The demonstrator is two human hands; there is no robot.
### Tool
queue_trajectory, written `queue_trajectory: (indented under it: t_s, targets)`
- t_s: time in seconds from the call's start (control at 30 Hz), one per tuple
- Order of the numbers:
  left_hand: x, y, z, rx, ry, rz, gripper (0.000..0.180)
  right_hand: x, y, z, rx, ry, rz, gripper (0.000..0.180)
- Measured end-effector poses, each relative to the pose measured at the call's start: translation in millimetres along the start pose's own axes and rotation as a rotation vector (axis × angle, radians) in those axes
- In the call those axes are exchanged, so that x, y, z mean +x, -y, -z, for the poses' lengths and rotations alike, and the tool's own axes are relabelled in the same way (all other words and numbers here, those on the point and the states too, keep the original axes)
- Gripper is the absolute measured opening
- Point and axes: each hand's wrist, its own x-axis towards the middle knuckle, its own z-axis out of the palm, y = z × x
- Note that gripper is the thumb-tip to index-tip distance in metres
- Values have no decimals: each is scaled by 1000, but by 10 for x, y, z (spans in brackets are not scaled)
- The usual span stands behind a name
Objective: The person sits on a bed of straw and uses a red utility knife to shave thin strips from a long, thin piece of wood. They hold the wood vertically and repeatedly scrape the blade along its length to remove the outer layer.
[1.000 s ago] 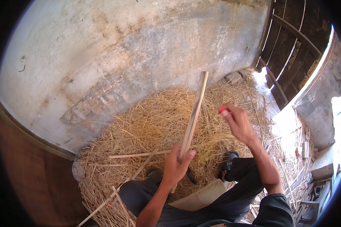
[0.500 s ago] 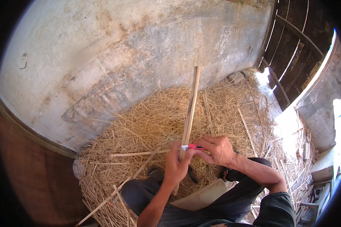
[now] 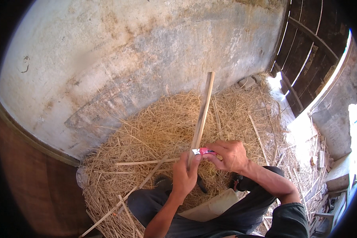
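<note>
A long, narrow wooden strip with a dark face and a pale edge stands steeply, leaning away from me toward the wall. My left hand is closed round its lower part, with the thumb pointing up along it. In the fingers of my right hand is a small pink-handled tool with a bright metal end, probably a blade. That metal end lies across the strip just above my left thumb. My left thumb tip is close to the tool. The strip's lowest end is hidden behind my left hand.
Dry straw covers the floor, with several loose pale sticks on it. A pale sheet-like piece lies between my dark-trousered legs. Ahead is a stained plaster wall. Dark wooden boards stand at the upper right.
The strip's upper end has swung slightly right and down. The tool and my right hand have shifted a little up and to the right, and both hands keep their hold.
</note>
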Motion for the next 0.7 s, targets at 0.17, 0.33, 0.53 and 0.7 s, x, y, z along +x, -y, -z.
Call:
queue_trajectory:
  t_s: [0.17,0.33,0.53,0.7]
  targets:
    - [-29,29,12,50,36,1,30,40,-106,20,18,-110,-66,23]
    - [-203,-2,-11,140,166,-23,35,292,-985,539,-79,-371,-463,32]
    - [-226,122,55,103,206,46,37,164,-1588,734,-109,-595,-623,37]
    - [-61,202,113,-32,90,111,36,152,-1009,493,44,-277,-511,33]
